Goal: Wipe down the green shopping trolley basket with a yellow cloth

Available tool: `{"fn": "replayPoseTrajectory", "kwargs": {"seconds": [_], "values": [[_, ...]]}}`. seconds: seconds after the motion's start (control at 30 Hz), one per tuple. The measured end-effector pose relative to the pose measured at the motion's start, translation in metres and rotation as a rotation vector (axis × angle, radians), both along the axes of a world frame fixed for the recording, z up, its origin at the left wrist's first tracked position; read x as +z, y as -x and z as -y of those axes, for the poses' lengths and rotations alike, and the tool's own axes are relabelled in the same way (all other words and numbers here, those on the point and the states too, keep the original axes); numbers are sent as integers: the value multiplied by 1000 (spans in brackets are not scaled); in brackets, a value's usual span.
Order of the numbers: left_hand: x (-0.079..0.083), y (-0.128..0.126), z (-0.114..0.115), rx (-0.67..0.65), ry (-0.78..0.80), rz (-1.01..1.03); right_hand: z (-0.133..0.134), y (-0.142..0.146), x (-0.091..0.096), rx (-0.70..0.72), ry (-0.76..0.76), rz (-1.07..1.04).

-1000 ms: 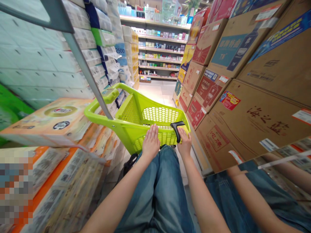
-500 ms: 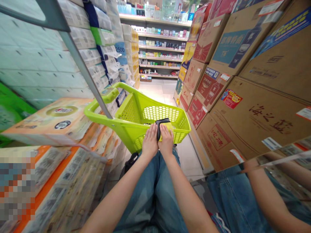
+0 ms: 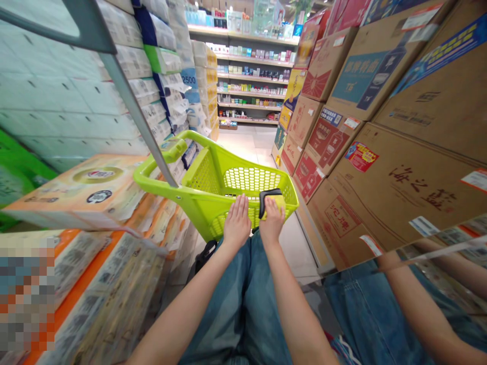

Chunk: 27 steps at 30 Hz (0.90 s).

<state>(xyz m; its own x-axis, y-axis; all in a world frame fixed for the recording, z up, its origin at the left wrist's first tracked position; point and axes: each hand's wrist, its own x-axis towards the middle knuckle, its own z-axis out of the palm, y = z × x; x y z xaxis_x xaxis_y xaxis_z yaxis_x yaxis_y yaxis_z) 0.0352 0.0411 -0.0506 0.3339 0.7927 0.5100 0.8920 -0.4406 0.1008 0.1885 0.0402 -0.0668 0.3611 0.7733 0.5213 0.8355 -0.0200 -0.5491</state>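
A lime-green plastic shopping cart (image 3: 213,175) stands in the aisle in front of me, its mesh basket holding nothing I can see. My left hand (image 3: 236,223) lies flat on the near rim, fingers stretched out. My right hand (image 3: 271,222) presses a yellow sponge with a dark scouring side (image 3: 271,200) against the same rim, just right of the left hand. My legs in blue jeans (image 3: 243,299) show below the hands.
Stacked tissue packs (image 3: 95,192) and a grey shelf post (image 3: 133,109) line the left. Brown cartons (image 3: 384,167) are piled high on the right. The tiled aisle (image 3: 251,142) runs ahead to product shelves (image 3: 253,76). A shiny strip at lower right mirrors my arm.
My right hand slid the sponge from the right end of the rim to beside my left hand, then a little back to the right. The left hand stayed put.
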Motion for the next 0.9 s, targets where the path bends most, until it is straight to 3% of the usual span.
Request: {"fn": "replayPoseTrajectory", "kwargs": {"seconds": [0.1,0.17,0.3,0.47,0.57,0.73,0.9], "values": [[1,2,1,-11,8,-21,-1,48,12,217,17,62],[2,3,1,-14,12,-32,1,55,16,281,13,82],[1,1,1,-7,8,-28,6,11,11,319,-13,137],[-1,3,-1,-24,10,-31,5,-76,-8,120,-64,57],[-1,5,-3,-34,3,-27,2,-109,-18,133,-88,52],[1,7,-12,-85,-5,-13,-9,-124,-23,232,-172,87],[4,4,-27,-115,13,-2,-24,-129,-22,208,-196,70]]}}
